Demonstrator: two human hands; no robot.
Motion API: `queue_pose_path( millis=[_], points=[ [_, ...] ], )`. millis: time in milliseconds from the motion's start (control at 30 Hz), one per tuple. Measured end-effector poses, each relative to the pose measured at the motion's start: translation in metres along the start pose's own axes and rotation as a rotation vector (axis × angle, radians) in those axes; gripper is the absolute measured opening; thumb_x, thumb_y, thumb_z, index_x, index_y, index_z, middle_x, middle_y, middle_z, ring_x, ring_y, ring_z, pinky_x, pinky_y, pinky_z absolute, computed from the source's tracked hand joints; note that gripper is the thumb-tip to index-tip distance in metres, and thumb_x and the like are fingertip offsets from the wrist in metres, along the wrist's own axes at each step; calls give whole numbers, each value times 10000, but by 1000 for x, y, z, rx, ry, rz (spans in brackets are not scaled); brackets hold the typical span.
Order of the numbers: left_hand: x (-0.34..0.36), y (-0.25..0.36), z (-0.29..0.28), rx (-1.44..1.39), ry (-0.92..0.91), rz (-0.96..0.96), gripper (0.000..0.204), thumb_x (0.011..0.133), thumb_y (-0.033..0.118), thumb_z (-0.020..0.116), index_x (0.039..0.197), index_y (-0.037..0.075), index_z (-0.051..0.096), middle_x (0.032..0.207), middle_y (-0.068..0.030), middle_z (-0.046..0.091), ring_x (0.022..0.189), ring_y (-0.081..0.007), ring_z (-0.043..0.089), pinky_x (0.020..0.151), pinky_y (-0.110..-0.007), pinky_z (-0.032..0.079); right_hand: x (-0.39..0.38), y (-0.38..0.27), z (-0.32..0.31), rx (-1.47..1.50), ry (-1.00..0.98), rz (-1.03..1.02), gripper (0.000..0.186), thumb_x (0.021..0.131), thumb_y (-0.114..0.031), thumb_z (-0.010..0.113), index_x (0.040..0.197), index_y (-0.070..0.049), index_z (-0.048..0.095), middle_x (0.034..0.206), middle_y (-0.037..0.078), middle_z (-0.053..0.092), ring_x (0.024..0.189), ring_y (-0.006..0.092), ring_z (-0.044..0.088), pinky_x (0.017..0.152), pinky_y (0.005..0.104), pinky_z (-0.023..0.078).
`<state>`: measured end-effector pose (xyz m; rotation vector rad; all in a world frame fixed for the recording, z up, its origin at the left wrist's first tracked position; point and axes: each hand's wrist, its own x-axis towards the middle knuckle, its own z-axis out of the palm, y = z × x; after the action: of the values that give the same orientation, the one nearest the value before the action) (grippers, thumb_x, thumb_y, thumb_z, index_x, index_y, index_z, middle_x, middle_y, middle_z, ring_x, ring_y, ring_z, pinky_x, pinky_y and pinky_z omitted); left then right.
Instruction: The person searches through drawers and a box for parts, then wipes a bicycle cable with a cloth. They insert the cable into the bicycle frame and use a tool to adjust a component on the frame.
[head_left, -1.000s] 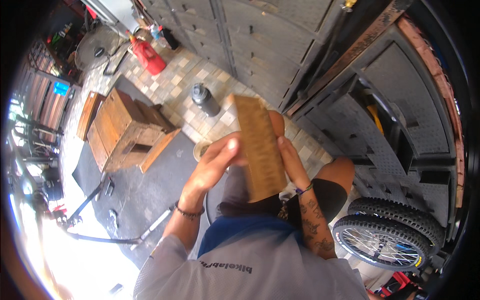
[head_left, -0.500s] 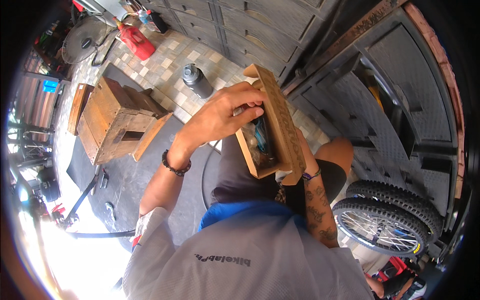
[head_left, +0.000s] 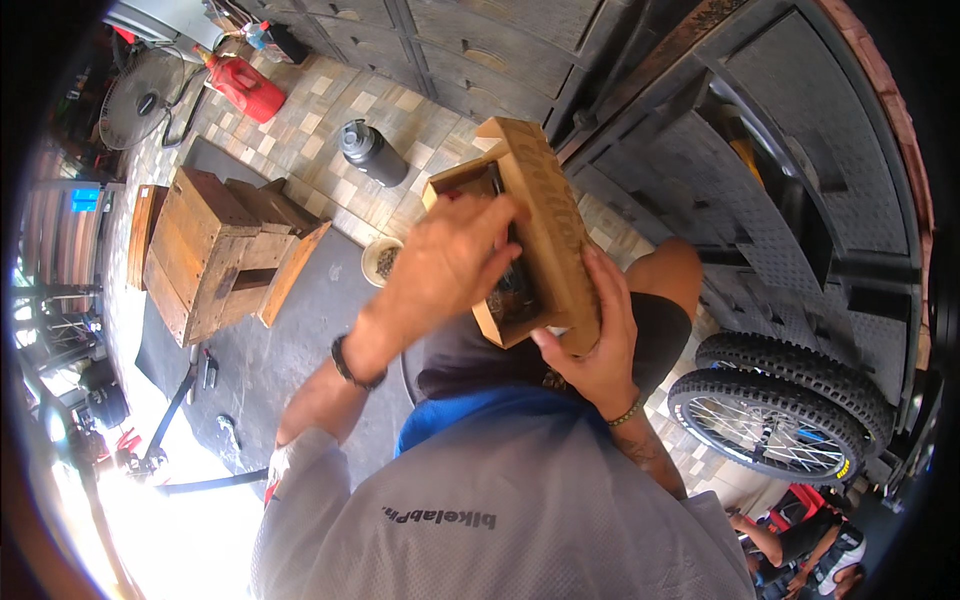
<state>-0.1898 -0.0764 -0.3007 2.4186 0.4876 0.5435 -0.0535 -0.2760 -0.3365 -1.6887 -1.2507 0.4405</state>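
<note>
An opened narrow cardboard box (head_left: 550, 215) stands tilted over my lap, its printed lid folded back to the right. My right hand (head_left: 605, 345) grips the box's near right corner, thumb in front and fingers along the side. Over the open inside, my left hand (head_left: 445, 255) is bent with its fingers curled together and slightly blurred. What those fingers pinch, if anything, cannot be made out. Dark items (head_left: 515, 290) lie in the box, partly covered by the left hand.
A small tub of little metal parts (head_left: 379, 262) and a dark grey bottle (head_left: 373, 153) stand beyond my left arm. A wooden stool (head_left: 205, 250) sits on the dark mat (head_left: 330, 290). Wheels with knobby tyres (head_left: 770, 420) lie right, below dark drawers (head_left: 800, 200). Another person (head_left: 800, 545) crouches lower right.
The left hand has moved down and nearer within the box. My right hand has come round from behind onto the near corner. The small tub has come into view.
</note>
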Motion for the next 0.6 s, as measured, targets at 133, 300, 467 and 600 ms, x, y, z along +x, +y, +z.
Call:
queue_pose_path(
  millis=[133, 300, 467, 600],
  points=[
    [-30, 19, 26, 206, -296, 29, 185, 887, 213, 740, 1033, 107, 698, 803, -79, 672, 811, -292, 665, 777, -412, 500, 0, 11, 2, 328, 113, 95, 866, 820, -221, 798, 1526, 59, 382, 1490, 232, 523, 1350, 319, 557, 1117, 404, 446],
    [-35, 31, 61, 339, -403, -87, 173, 915, 289, 701, 942, 119, 722, 791, -73, 696, 788, -296, 684, 801, -420, 496, 6, 9, -3, 442, 131, 122, 826, 870, -294, 761, 1509, 84, 398, 1434, 237, 575, 1294, 308, 604, 1085, 385, 467],
    [-32, 38, 54, 131, -303, -278, 214, 876, 315, 758, 926, 111, 716, 774, -105, 723, 774, -311, 696, 804, -432, 505, 4, 10, -3, 445, 141, 112, 839, 867, -319, 771, 1505, 84, 402, 1436, 231, 571, 1286, 304, 608, 1090, 395, 463],
    [-35, 54, 33, -97, -87, -383, 168, 858, 159, 790, 980, 101, 689, 743, -83, 702, 696, -238, 694, 635, -377, 519, 11, 10, -5, 425, 124, 85, 849, 851, -314, 784, 1503, 80, 407, 1451, 230, 554, 1304, 304, 594, 1099, 398, 456]
  ],
)
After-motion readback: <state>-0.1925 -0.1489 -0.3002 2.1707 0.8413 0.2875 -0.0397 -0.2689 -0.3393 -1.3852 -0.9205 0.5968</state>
